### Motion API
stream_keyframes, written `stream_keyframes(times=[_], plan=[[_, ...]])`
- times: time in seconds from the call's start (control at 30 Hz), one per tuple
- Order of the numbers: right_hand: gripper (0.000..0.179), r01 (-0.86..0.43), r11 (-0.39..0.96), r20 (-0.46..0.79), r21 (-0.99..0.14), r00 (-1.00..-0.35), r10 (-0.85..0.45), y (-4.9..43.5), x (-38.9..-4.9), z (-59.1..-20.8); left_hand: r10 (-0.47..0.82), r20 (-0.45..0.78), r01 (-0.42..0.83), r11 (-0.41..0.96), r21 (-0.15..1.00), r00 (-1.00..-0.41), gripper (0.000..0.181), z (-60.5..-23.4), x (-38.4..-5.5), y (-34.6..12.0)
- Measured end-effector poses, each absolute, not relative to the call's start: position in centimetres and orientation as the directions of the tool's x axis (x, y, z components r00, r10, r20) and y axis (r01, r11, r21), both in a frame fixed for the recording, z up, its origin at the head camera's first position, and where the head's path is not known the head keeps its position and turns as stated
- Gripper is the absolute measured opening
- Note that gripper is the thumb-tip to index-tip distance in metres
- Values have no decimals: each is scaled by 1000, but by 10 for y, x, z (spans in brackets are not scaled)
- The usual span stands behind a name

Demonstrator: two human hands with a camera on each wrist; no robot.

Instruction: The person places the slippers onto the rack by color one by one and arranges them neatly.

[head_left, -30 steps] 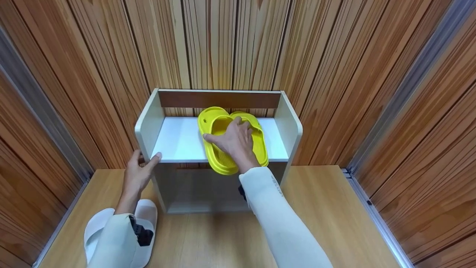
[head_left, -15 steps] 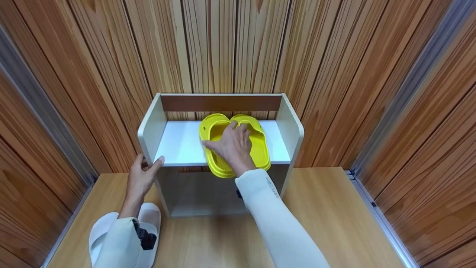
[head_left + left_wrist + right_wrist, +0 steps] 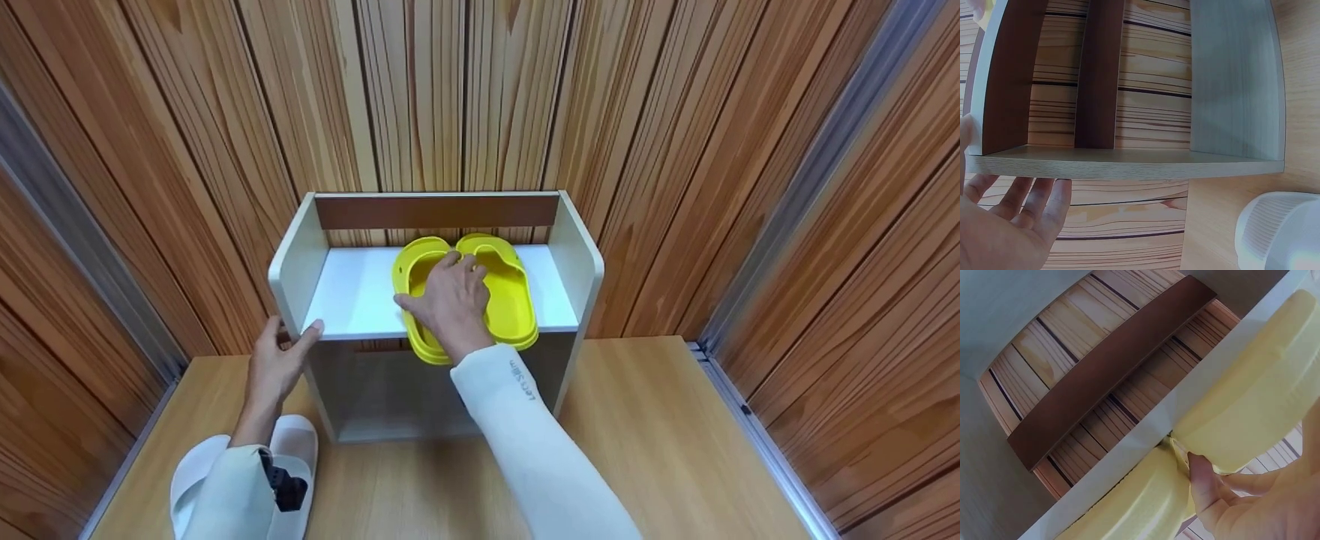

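Observation:
A pair of yellow clogs point(image 3: 510, 296) sits side by side on the white upper shelf of a small shoe rack point(image 3: 360, 292), heels jutting past its front edge. My right hand point(image 3: 450, 300) lies over the left clog, thumb at its outer side and fingers at the inner side near the other clog. In the right wrist view, a finger point(image 3: 1202, 478) shows between the two clogs. My left hand point(image 3: 274, 367) grips the rack's left side panel, thumb on the front edge by the shelf. Its other fingers point(image 3: 1044, 208) reach along the panel's outer face.
White slippers point(image 3: 296, 450) stand on the wooden floor point(image 3: 637, 435) at the left, partly covered by my left sleeve. Behind the rack rises a wood-panelled wall point(image 3: 420, 97). Below the upper shelf is a lower compartment point(image 3: 397, 394).
The clogs have come down slightly against the rack's back rail, and more of the right clog's inside shows. My right hand has shifted slightly left and nearer. The left hand keeps its grip.

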State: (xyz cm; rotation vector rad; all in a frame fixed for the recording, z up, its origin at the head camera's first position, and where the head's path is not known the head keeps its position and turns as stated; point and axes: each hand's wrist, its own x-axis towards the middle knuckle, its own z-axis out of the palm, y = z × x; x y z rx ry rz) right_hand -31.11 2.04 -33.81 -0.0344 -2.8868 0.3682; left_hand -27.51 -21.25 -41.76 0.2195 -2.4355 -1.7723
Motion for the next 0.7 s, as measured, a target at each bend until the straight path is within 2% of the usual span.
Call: stream_keyframes(times=[0.4,0.7], plan=[[107,-52,985,276,-167,-961,-4,24,-310,-342,-191,1,-56,292,955,-982,82,-418,-276,-211],[100,-82,955,282,-284,-960,2,29,-308,-339,-195,35,-25,301,953,-980,79,-419,-276,-211]])
